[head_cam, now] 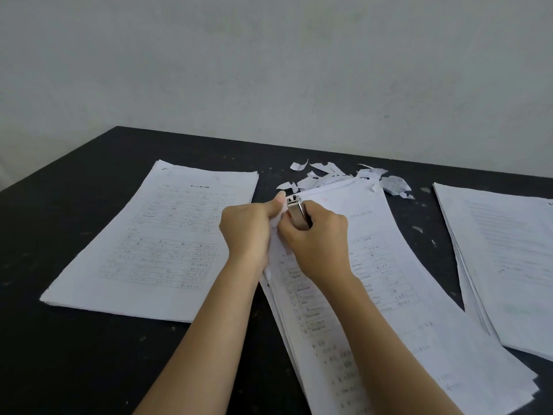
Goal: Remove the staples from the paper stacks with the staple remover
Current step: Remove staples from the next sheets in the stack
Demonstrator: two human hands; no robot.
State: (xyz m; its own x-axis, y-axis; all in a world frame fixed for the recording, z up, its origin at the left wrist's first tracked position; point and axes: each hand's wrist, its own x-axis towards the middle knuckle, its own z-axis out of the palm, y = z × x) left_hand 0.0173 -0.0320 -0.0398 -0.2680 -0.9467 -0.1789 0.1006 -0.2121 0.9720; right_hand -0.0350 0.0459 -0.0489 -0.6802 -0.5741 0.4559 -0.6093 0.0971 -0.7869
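Observation:
A thick stack of printed papers (398, 295) lies slanted in the middle of the black table (89, 354). My left hand (248, 232) grips the stack's top left corner, thumb pointing up along the edge. In my right hand (317, 241) is a metal staple remover (297, 212), and its jaws rest on that same corner beside my left thumb. No staple can be made out under the jaws.
A second paper stack (155, 241) lies flat to the left and a third (505, 265) to the right. Torn paper scraps (344, 178) are heaped behind the middle stack, near the pale wall (269, 70).

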